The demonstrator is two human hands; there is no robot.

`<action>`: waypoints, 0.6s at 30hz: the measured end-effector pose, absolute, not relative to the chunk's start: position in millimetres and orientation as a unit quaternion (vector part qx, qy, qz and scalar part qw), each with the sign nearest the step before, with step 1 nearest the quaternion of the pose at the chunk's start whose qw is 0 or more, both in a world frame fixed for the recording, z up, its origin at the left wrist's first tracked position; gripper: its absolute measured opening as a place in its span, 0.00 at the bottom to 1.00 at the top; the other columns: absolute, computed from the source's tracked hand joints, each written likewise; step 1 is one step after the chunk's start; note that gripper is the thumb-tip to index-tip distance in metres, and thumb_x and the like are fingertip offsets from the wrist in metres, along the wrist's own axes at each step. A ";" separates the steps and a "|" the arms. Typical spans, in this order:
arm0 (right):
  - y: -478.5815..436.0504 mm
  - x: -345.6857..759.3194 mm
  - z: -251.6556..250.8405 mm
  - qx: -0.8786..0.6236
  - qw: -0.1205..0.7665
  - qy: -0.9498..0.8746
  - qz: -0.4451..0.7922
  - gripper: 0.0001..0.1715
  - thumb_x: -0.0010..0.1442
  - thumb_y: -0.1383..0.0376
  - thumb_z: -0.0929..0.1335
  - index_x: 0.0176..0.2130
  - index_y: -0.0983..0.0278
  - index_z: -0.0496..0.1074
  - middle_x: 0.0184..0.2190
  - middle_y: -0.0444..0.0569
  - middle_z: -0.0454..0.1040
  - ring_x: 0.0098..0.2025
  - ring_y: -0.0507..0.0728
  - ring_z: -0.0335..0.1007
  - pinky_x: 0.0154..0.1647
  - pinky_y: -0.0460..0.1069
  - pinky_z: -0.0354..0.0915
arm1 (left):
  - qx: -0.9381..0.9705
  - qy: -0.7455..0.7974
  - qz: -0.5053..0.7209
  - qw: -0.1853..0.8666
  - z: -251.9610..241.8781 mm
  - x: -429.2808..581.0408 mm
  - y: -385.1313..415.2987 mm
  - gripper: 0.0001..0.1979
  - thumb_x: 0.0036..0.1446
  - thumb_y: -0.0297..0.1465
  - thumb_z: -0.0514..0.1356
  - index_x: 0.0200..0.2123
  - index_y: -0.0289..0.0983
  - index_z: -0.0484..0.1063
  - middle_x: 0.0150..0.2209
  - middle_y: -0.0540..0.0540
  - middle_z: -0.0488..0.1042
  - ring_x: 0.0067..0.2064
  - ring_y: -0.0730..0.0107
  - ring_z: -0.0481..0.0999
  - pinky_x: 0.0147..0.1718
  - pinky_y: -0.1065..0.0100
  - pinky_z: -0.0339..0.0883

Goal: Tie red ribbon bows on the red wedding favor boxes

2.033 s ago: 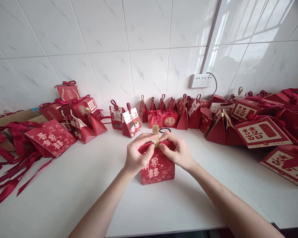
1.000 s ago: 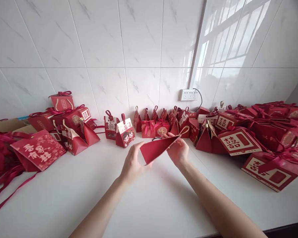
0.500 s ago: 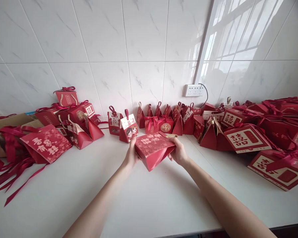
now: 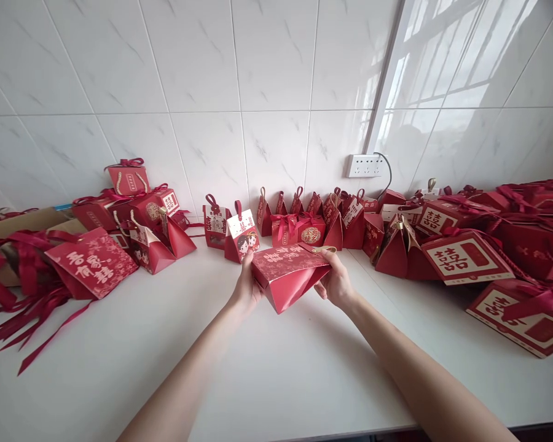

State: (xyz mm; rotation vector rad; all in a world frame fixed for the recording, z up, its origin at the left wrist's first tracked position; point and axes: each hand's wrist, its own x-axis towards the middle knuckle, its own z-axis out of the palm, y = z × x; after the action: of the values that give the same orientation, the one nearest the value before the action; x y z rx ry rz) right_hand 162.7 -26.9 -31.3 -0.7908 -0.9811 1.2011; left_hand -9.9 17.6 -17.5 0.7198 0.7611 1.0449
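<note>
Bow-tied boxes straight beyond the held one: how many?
2, side by side on the counter: the left bow box and the right bow box. Both stand beyond the held box. More may be hidden behind the front boxes.

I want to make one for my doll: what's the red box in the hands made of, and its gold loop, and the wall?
The red box: probably thin card, slightly shiny, with crisp folds and flat panels.
Its gold loop: perhaps ribbon, narrow and flat; too small to be sure.
The wall: likely glossy tile, with straight joints and reflections.
</note>
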 end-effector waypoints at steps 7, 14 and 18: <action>-27.5 161.4 -29.0 -0.350 0.642 -0.428 0.531 0.28 0.49 0.46 0.64 0.12 0.63 0.62 0.04 0.42 0.58 0.05 0.48 0.49 0.05 0.44 0.47 | 0.333 0.358 0.476 0.731 -17.6 -9.6 18.2 0.21 0.56 0.48 0.55 0.42 0.37 0.71 0.40 0.43 0.78 0.41 0.61 0.78 0.32 0.68 0.73; -27.2 161.1 -29.3 -0.354 0.641 -0.427 0.530 0.28 0.50 0.47 0.63 0.12 0.62 0.61 0.04 0.42 0.58 0.05 0.48 0.49 0.05 0.44 0.48 | 0.353 0.358 0.478 0.721 -19.0 -10.2 18.4 0.22 0.54 0.49 0.56 0.42 0.38 0.71 0.41 0.44 0.78 0.42 0.60 0.78 0.35 0.67 0.73; -27.3 161.2 -29.6 -0.353 0.637 -0.429 0.534 0.29 0.51 0.47 0.63 0.11 0.62 0.60 0.03 0.42 0.57 0.05 0.48 0.49 0.05 0.44 0.48 | 0.343 0.361 0.478 0.724 -19.4 -10.2 18.7 0.22 0.55 0.49 0.56 0.42 0.38 0.71 0.41 0.43 0.78 0.41 0.60 0.78 0.33 0.67 0.73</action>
State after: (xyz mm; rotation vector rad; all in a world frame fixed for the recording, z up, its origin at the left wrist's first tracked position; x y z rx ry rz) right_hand 161.2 -27.3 -29.6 -0.8049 -0.9792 1.2198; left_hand -10.2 18.7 -19.4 0.7577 0.7962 1.0544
